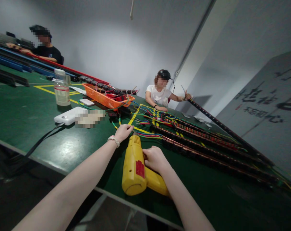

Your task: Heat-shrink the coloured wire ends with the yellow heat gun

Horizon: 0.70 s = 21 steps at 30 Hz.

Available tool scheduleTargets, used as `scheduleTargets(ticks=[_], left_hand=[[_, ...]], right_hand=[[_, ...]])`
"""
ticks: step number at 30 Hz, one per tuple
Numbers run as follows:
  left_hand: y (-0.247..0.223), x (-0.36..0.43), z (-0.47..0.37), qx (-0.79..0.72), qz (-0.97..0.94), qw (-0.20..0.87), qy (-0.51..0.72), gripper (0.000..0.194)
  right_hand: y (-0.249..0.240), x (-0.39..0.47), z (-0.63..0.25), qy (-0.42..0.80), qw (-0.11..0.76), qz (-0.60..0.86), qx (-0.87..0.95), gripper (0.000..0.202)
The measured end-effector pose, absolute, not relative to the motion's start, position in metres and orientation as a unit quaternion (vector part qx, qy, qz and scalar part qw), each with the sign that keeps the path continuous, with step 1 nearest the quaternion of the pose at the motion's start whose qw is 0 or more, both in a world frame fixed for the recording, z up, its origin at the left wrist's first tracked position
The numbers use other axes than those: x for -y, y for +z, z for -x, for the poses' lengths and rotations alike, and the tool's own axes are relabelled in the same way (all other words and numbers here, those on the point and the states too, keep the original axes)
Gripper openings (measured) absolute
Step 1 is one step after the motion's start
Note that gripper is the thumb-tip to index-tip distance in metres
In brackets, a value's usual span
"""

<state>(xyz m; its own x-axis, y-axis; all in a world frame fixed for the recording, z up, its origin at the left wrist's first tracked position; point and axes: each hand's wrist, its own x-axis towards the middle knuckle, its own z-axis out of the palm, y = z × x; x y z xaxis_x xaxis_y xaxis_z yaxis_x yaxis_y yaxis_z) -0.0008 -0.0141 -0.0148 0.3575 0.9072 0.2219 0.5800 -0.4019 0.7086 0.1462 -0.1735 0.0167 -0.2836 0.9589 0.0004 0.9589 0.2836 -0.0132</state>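
Note:
My right hand [157,159] is wrapped round the handle of a yellow heat gun [135,166], whose nozzle points away from me. A red label shows on its body. Just beyond the nozzle, my left hand [123,132] is closed on coloured wires [147,134]. A green-and-yellow wire end comes out at its left side, and several wires run right to a long black strip [186,146] with copper-coloured lines. My left fingertips are partly hidden.
Further strips [203,136] lie across the green table [92,154]. An orange basket [104,99] holds red and black parts. A plastic bottle [62,91] and a white power bank [70,116] stand left. Two people sit beyond; the right one holds a long strip [215,123].

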Motion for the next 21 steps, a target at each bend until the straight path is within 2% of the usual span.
scheduleTargets(ticks=[9, 21], left_hand=[[-0.0159, 0.0070, 0.0008, -0.472, -0.753, 0.333, 0.314, 0.061], [-0.0181, 0.0048, 0.0044, -0.468, -0.766, 0.322, 0.300, 0.064]], right_hand=[[0.0141, 0.1634, -0.1355, -0.016, 0.019, 0.587, 0.809, 0.014], [0.0145, 0.1672, -0.1405, 0.012, 0.041, 0.575, 0.817, 0.013]])
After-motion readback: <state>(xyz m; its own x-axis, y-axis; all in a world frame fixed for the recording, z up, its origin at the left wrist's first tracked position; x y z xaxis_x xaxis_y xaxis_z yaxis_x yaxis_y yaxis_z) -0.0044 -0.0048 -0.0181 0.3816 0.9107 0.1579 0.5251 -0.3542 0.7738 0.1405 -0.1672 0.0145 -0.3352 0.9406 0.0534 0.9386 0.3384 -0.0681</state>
